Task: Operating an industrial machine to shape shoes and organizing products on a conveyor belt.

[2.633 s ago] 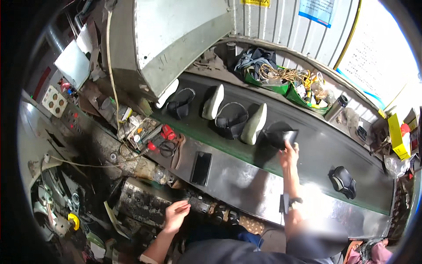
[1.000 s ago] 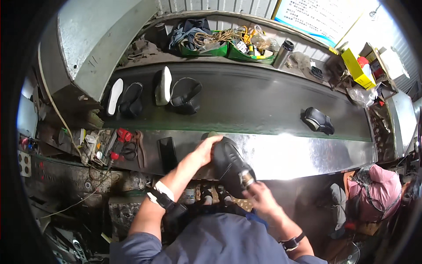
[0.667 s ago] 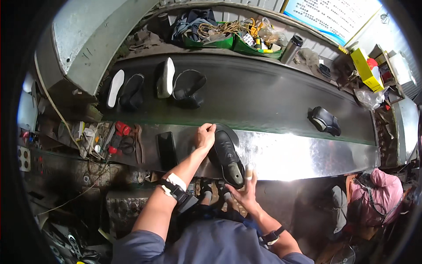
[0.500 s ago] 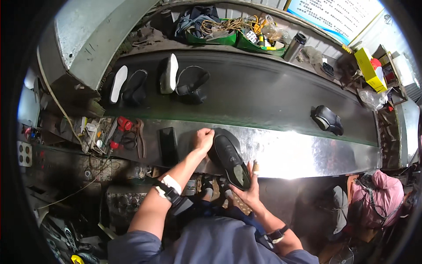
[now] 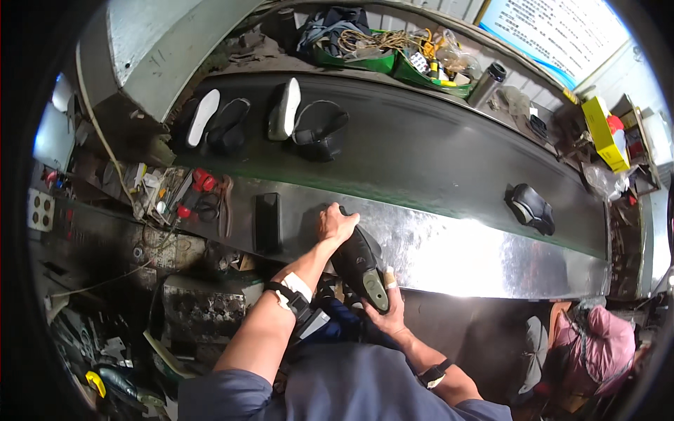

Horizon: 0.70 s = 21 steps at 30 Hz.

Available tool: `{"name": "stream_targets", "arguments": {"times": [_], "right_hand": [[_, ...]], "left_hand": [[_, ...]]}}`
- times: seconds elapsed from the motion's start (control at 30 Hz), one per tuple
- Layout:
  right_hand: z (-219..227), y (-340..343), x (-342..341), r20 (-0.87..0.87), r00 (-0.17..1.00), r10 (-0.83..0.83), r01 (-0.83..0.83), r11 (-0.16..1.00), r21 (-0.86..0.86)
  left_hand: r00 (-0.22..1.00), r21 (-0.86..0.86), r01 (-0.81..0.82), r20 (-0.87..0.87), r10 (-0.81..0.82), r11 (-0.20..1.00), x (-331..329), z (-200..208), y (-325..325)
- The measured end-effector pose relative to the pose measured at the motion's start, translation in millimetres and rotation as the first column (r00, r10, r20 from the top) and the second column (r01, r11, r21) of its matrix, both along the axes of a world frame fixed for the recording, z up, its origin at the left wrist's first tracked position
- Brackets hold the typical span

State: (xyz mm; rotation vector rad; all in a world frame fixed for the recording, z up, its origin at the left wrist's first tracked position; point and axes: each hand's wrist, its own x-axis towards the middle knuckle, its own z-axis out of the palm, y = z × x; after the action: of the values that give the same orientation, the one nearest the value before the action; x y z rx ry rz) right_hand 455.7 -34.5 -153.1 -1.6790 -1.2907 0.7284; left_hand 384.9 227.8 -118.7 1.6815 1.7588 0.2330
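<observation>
Left hand [image 5: 339, 223] grips shoe [image 5: 355, 258] at toe, right hand [image 5: 388, 313] cups heel, shoe tilted over bench [image 5: 428, 265] near edge; should right palm slip, heel could swing down, perhaps twisting toe loose.

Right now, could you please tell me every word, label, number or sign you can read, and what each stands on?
None can be read with certainty.
Poster: rows of dark characters, too small.
Yellow box: any print is too small.
Held shoe: pale mark, too small to identify.
</observation>
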Motion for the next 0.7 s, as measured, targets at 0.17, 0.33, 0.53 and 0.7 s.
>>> {"name": "stream_targets", "arguments": {"times": [0.17,0.33,0.53,0.7], "right_hand": [[45,13,6,-0.502,0.855,0.129,-0.086,0.990,0.108],[89,81,0,-0.898,0.324,-0.297,-0.440,0.793,-0.421],[147,86,-94,-0.790,0.599,0.132,-0.508,0.825,-0.248],[179,78,-201,-0.666,0.605,0.437,-0.631,0.773,-0.066]], "left_hand": [[0.989,0.009,-0.092,0.121,0.090,0.996,-44,23,-2],[0.960,0.047,-0.117,0.263,0.100,0.992,-106,83,-34],[0.808,0.170,-0.510,0.432,0.401,0.843,-230,114,-93],[0.518,0.203,-0.846,0.532,0.670,0.493,-337,166,-159]]}}
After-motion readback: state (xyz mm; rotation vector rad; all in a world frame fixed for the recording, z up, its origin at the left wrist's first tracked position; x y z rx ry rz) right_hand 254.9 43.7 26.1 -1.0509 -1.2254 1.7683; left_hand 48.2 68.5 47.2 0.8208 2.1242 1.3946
